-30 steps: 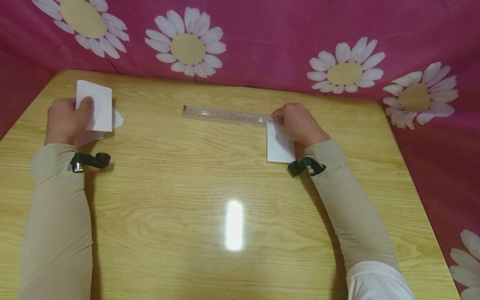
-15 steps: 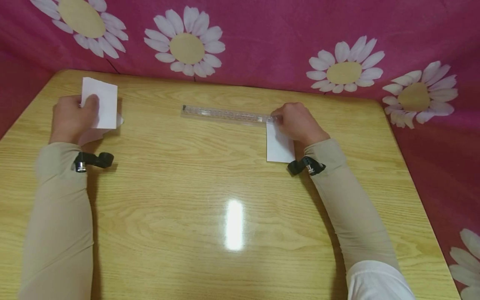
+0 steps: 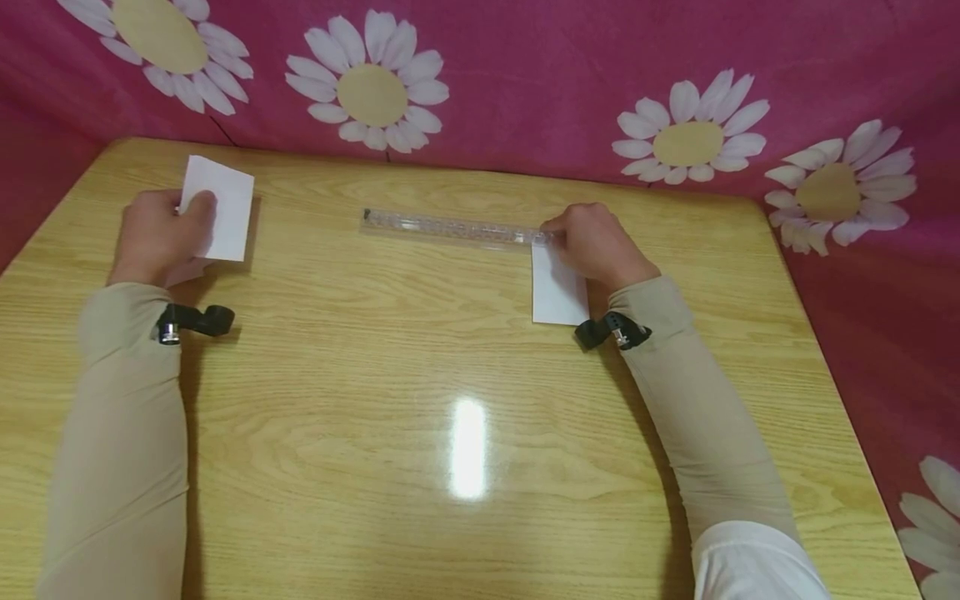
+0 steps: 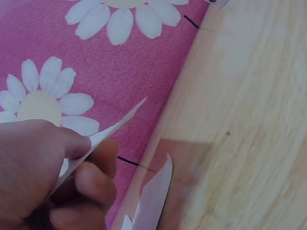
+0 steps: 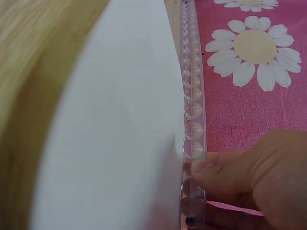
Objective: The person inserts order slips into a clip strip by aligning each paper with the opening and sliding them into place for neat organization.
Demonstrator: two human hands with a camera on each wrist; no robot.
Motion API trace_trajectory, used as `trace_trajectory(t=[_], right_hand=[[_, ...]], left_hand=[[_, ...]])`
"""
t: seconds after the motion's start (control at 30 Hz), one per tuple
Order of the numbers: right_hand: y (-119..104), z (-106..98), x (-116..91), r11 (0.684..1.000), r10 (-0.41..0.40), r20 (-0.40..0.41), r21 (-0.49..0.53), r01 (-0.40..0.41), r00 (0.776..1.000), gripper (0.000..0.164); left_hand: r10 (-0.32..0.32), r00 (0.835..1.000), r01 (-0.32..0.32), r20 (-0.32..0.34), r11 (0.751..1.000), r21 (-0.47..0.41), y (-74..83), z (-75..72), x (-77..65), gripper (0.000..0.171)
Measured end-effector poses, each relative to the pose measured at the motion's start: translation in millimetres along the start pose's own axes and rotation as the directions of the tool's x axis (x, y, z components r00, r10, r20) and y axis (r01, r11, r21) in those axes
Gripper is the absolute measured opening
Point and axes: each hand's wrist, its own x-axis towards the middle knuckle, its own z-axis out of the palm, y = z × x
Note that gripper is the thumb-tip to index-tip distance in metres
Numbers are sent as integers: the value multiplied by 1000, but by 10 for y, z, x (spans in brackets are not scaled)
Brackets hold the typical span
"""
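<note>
My left hand [image 3: 156, 237] pinches a white piece of paper [image 3: 228, 208] between thumb and fingers, raised over the table's far left. Below that hand lies another white paper piece [image 4: 154, 199], mostly hidden in the head view. At the far right of centre, my right hand [image 3: 603, 246] holds the right end of a clear plastic ruler [image 3: 450, 227] between thumb and fingers. The right wrist view shows a row of round shapes along this ruler [image 5: 194, 112]. Beside the ruler's held end is a white sheet [image 3: 557, 287], partly covered by the right hand.
The wooden table [image 3: 360, 350] runs back to a pink cloth [image 3: 525, 83] printed with large white daisies. Light glares off the table's middle. A black camera mount [image 3: 197, 320] sits on the left wrist, and another [image 3: 613, 332] on the right.
The left hand has moved to the right with its paper, covering more of the piece below. My right hand, the ruler and the right sheet have stayed in place.
</note>
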Motion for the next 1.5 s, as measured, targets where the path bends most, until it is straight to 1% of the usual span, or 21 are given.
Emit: trace_trajectory(t=[0.13,0.2,0.33,0.43,0.5,0.6,0.67,0.87,0.97,1.13,1.3,1.5], right_hand=[[2,1,-6,1000,-8,-5,-1,8,1000,31],[2,1,-8,1000,-10,-8,2,10,1000,31],[1,3,-7,1000,-10,-14,0,10,1000,31],[1,4,-6,1000,-13,-17,-1,13,1000,32],[1,4,-8,1000,-14,-19,-1,14,1000,32],[-1,4,-8,1000,-13,-17,-2,13,1000,32],[-1,4,-8,1000,-12,-17,-3,12,1000,32],[-4,1,-6,1000,-11,-17,-3,11,1000,32],[1,4,-6,1000,-10,-18,0,10,1000,33],[2,3,-11,1000,-7,-12,8,7,1000,33],[13,2,-13,1000,-10,-13,9,10,1000,33],[25,11,-4,1000,-14,-18,9,14,1000,33]], left_hand=[[27,1000,-27,9,999,-24,25,34,7,79],[34,999,-34,14,999,-21,40,48,10,78],[55,998,-55,14,998,18,63,76,18,76],[89,996,-89,8,995,39,68,99,28,72],[116,993,-116,2,992,42,70,118,33,68],[140,990,-140,10,989,44,73,140,39,66],[147,989,-148,18,988,50,79,159,39,66],[113,991,-117,71,991,60,120,200,18,72],[112,990,-118,87,991,65,134,214,11,72],[136,987,-142,87,987,73,154,243,1,69],[158,983,-165,93,984,72,180,278,1,70],[224,971,-230,81,971,73,187,317,1,66]])
